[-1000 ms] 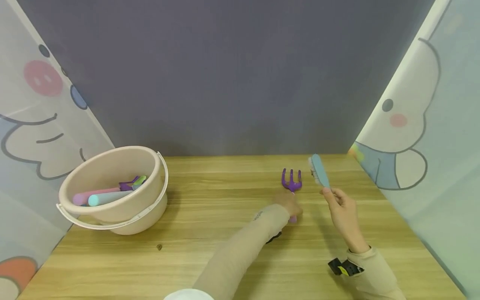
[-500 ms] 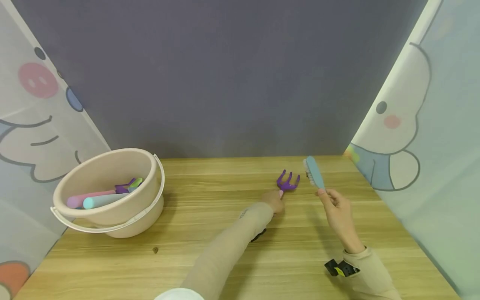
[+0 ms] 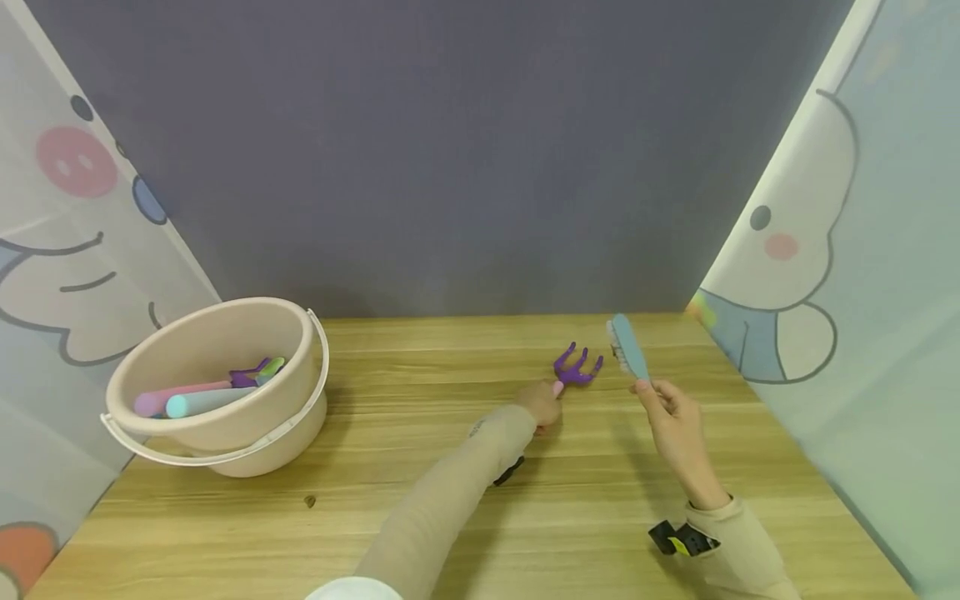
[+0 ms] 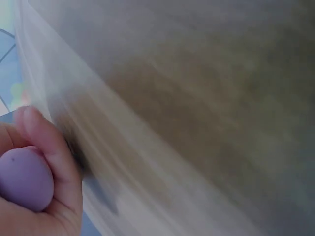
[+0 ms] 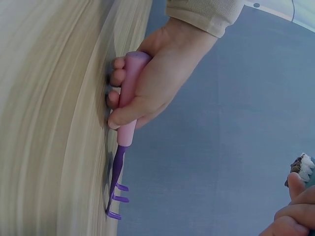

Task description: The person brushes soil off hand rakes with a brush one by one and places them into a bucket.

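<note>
My left hand (image 3: 538, 404) grips the pink handle of a toy hand rake, whose purple three-tined head (image 3: 576, 375) points away. In the right wrist view, the fingers wrap the pink handle (image 5: 129, 88) close to the tabletop, and the purple tines (image 5: 118, 199) extend below. The handle's rounded end (image 4: 27, 178) shows inside the fist in the left wrist view. To the right, my right hand (image 3: 675, 421) pinches the handle of a light-blue brush (image 3: 630, 346) with white bristles, held above the table. Dark brown bits cling among the bristles (image 5: 304, 169).
A cream bucket (image 3: 258, 454) with a white handle stands at the left of the wooden table (image 3: 420, 358). Inside lie a pink-handled tool (image 3: 180, 396), a pale-blue-handled tool (image 3: 210, 402) and purple and green pieces. A small brown bit (image 3: 310, 501) lies nearby. Walls enclose the table.
My left hand has taken hold of the rake's handle and drawn back to the left; the rake has swung so its tines lean right. My right hand keeps the brush nearly still.
</note>
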Motion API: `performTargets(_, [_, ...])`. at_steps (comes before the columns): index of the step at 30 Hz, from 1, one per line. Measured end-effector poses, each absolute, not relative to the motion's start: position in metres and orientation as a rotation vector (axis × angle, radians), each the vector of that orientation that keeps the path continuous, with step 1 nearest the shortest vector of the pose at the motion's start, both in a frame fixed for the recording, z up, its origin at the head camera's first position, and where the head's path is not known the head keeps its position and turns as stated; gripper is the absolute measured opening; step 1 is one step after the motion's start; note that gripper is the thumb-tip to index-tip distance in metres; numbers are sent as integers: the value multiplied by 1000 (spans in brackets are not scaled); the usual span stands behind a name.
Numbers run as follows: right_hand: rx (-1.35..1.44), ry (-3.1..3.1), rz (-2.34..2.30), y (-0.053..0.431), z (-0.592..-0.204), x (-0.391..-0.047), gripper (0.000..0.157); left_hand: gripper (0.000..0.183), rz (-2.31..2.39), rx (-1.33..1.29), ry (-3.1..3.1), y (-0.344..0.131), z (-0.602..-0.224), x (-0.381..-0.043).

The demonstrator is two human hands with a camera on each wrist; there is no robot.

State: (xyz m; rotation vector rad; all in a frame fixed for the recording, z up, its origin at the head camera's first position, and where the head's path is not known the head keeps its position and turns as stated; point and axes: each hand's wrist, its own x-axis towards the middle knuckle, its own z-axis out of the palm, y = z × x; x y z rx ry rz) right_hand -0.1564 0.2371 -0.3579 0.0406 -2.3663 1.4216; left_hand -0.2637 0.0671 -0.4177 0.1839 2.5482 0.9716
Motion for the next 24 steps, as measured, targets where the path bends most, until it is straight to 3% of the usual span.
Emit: performTargets(24, [52, -2408, 1438, 232, -355, -150, 32, 44, 1050, 378, 2667, 2, -411, -259])
